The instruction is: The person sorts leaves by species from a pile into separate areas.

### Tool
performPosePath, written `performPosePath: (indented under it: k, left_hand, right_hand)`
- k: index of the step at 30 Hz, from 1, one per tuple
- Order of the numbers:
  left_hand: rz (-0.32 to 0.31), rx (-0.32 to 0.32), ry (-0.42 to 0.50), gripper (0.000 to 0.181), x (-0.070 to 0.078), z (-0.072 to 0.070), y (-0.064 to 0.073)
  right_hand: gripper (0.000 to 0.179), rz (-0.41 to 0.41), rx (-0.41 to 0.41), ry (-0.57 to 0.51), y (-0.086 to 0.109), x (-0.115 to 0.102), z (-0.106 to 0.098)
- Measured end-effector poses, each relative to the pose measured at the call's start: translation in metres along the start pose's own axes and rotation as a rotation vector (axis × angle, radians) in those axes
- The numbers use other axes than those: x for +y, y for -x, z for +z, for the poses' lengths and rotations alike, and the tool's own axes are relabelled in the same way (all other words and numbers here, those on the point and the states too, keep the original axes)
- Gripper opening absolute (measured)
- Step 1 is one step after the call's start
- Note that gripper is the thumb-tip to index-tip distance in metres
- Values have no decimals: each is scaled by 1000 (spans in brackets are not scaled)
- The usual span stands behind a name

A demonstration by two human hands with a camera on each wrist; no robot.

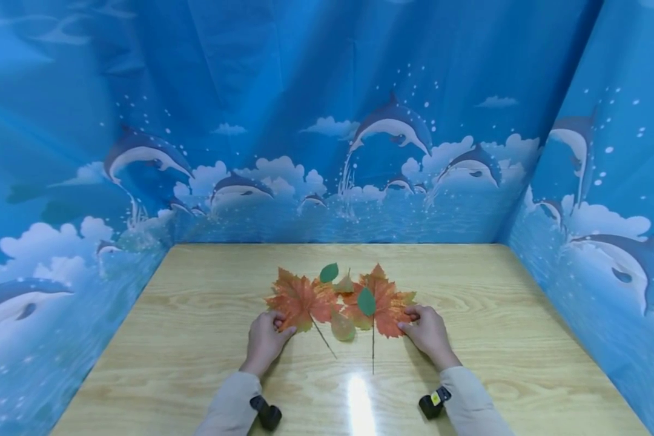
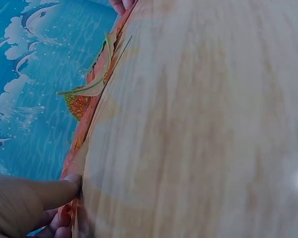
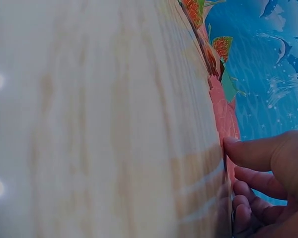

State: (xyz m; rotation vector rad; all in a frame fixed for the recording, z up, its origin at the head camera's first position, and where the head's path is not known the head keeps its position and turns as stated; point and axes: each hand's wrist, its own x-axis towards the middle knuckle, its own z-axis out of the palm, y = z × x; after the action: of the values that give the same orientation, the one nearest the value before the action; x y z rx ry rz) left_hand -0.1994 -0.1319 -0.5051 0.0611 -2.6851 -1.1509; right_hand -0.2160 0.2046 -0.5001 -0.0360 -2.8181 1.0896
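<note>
Two orange-red artificial maple leaves lie side by side on the wooden table, their dark stems pointing toward me. My left hand (image 1: 266,340) pinches the near-left edge of the left maple leaf (image 1: 298,297) between thumb and fingers. On the other side, my right hand (image 1: 429,334) pinches the outer edge of the right maple leaf (image 1: 388,307). A small green leaf (image 1: 367,301) lies on the right maple leaf; another green leaf (image 1: 329,272) sits at the top of the left one. Two yellowish leaves, one nearer (image 1: 343,327) and one farther (image 1: 344,283), overlap the middle where the maple leaves meet.
The light wood table (image 1: 196,339) reaches back to a blue curtain (image 1: 316,72) printed with dolphins and clouds, which also closes off both sides. A bright light reflection shows near the front. Black wrist cameras sit on the left cuff (image 1: 266,413) and right cuff (image 1: 433,402).
</note>
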Motion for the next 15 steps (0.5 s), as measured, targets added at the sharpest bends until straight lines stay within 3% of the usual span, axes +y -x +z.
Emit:
performPosePath:
  k: [6, 15]
  left_hand:
    - [15, -3, -3, 22, -1, 0, -1]
    - [-16, -13, 10, 23, 0, -1, -2]
  right_hand:
    - [29, 0, 0, -3, 2, -2, -1]
    - [28, -7, 7, -7, 2, -1, 0]
